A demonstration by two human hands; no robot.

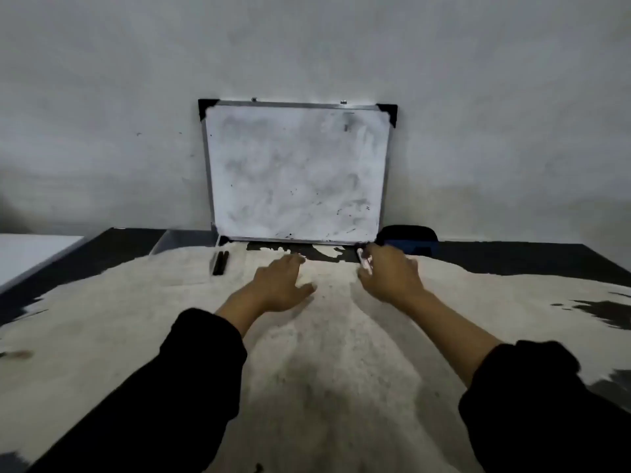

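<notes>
Right hand: fingers curled round a pale marker, blurred, possibly capped, just below the whiteboard, near its lower right corner.
Left hand: fingers straight, slightly apart, flat on the cream cloth.
Whiteboard: smudged, leaning on the wall.
Two black markers: left of the hands.
Dark eraser: behind the right hand, on the tabletop.

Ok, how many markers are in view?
3. Two black markers lie side by side below the whiteboard's lower left corner; the right hand holds a white marker. Others may be hidden.
</notes>
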